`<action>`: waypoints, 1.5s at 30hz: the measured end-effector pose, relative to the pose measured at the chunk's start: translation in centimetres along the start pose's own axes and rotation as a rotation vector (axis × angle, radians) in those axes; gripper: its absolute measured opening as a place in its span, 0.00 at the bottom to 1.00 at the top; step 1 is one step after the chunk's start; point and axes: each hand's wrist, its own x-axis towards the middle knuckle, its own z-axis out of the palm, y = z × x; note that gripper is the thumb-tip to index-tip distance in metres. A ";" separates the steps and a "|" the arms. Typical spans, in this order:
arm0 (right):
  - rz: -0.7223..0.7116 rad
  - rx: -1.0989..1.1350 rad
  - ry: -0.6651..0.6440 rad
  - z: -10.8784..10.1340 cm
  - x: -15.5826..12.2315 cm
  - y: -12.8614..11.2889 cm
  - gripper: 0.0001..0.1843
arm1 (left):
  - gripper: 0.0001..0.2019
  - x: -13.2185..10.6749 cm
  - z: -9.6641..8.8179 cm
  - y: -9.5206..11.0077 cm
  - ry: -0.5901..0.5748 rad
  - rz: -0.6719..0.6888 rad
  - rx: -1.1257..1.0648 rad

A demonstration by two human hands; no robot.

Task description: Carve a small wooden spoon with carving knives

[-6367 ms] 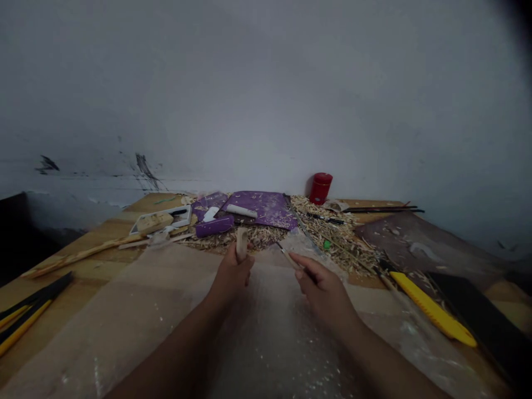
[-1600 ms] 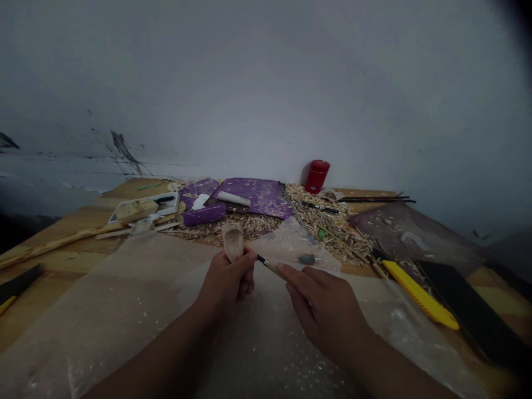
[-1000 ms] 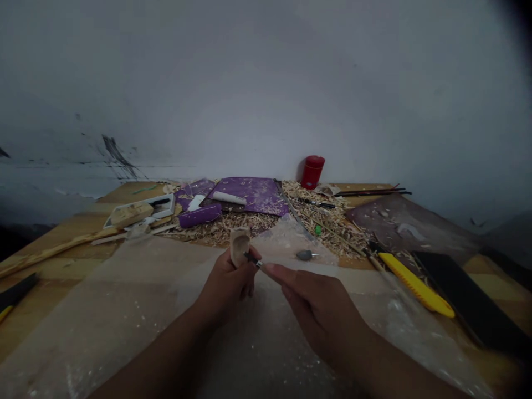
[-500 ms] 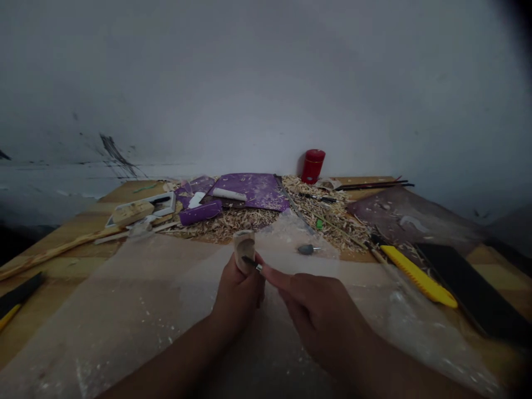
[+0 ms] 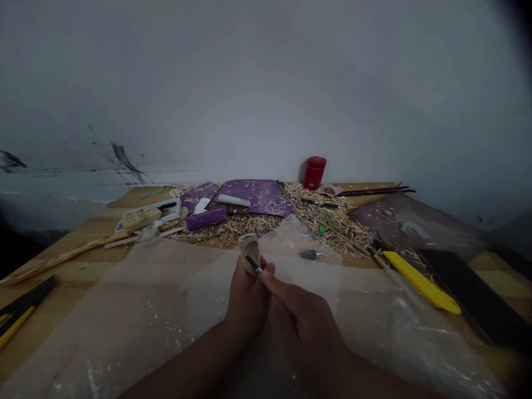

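Note:
Upright in front of me is a small pale wooden piece [image 5: 249,245] with a hollowed face. My left hand [image 5: 248,296] is wrapped round its lower part. My right hand [image 5: 305,313] is closed on a carving knife [image 5: 253,265], its index finger stretched along the tool. The dark blade lies against the hollowed face of the wood, and the handle is hidden in my palm. Just beyond my hands, a grey grinding bit [image 5: 309,254] rests on the clear plastic sheet [image 5: 187,327].
Wood shavings [image 5: 233,230] pile up at the back around a purple sheet [image 5: 257,197] and a red canister [image 5: 315,173]. To the right lie a yellow-handled cutter [image 5: 421,281] and a dark flat block [image 5: 469,293]. A white tray [image 5: 177,209] and a black-and-yellow tool [image 5: 29,310] are on the left.
My right hand has drawn in nearer my left, and its wrist has turned. The wooden piece now leans slightly. The whole view has shifted a little.

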 end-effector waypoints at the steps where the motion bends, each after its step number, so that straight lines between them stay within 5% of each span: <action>1: 0.033 0.046 0.011 0.1 0.0 -0.1 0.21 | 0.09 0.0 0.0 0.0 0.011 0.035 0.014; 9: -0.094 -0.132 0.010 0.4 -0.2 -0.1 0.21 | 0.09 -0.3 0.0 0.1 0.045 0.103 -0.017; 17: 0.242 0.399 -0.036 -1.0 1.8 -0.8 0.18 | 0.14 -0.9 0.3 1.0 -0.103 -0.091 -0.181; 28: -0.041 -0.324 -0.300 -3.9 1.1 -0.4 0.25 | 0.06 0.1 -1.3 0.8 -0.216 -0.078 -0.260; 34: -0.095 -0.462 -0.308 -4.7 0.9 -0.5 0.25 | 0.04 0.3 -1.4 1.4 -0.236 0.063 -0.117; 39: -0.125 -0.539 -0.303 -5.5 0.8 -0.6 0.26 | 0.06 0.1 -1.4 1.3 -0.236 0.012 -0.004; 45: -0.182 -0.548 -0.261 -5.7 0.9 -1.1 0.25 | 0.04 -0.2 -1.8 0.9 -0.143 0.126 0.176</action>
